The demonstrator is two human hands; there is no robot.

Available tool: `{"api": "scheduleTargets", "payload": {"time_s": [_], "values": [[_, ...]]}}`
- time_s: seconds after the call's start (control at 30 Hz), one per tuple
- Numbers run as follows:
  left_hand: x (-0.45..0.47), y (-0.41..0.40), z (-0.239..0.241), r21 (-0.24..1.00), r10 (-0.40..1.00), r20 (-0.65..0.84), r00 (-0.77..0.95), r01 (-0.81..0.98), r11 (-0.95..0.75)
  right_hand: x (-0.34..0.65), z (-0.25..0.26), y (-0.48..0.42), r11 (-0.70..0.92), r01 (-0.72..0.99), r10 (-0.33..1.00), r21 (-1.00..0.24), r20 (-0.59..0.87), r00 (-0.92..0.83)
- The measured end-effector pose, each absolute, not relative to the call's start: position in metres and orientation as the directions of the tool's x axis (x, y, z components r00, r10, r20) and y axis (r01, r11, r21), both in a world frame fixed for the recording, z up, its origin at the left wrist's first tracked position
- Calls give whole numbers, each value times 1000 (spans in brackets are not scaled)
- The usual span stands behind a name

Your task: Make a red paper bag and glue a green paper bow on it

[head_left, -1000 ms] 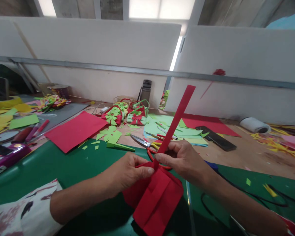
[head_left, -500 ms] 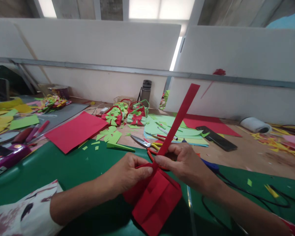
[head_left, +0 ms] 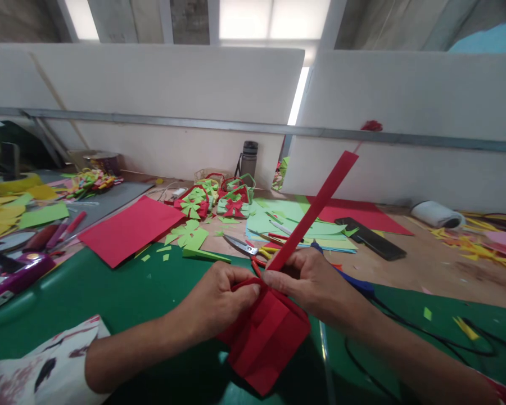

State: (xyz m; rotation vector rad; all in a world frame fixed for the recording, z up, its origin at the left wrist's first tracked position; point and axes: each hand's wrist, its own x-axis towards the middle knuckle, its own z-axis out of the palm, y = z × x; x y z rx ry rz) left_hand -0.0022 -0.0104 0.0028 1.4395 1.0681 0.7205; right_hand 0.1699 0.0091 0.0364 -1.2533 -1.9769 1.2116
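Both hands work on a small red paper basket [head_left: 270, 337], tilted, above the green mat. My left hand [head_left: 221, 295] pinches its upper left rim between thumb and fingers. A long red paper strip [head_left: 316, 208] rises from the rim and slants up to the right. My right hand [head_left: 310, 278] grips this strip near its lower end, thumb on the near side. Whether the strip is fastened to the basket is hidden by the fingers. Just behind the hands lie scissors [head_left: 241, 245] with open blades, their handles partly covered by my right hand.
Finished-looking red and green paper baskets [head_left: 234, 203] with bows stand at the back, before a dark bottle [head_left: 248, 159]. A red sheet [head_left: 130, 230] lies left, green sheets [head_left: 274, 216] and a phone [head_left: 371, 238] right. A purple glue gun or similar tool [head_left: 21, 275] sits far left. A black cable [head_left: 421, 326] crosses the mat [head_left: 152, 298].
The red strip has leaned further right, with my right hand still on it. The basket has tipped slightly and come up a little. My left hand keeps its pinch.
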Motion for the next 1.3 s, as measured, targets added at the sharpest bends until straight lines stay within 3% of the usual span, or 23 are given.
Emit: {"api": "scheduleTargets", "payload": {"time_s": [0.23,0.57,0.93,1.3], "values": [[1,-13,10,954,922,-29,385,285,-89,174,37,10,146,376,861,-915,-70,-504],[2,-15,8,922,935,69,348,336,-193,167,34,6,120,401,854,-908,-112,-508],[0,-13,5,948,942,100,322,257,-189,165,35,0,225,450,893,-864,-2,-450],[-1,-10,4,972,939,-43,340,230,-38,165,35,0,219,504,909,-835,-14,-417]]}}
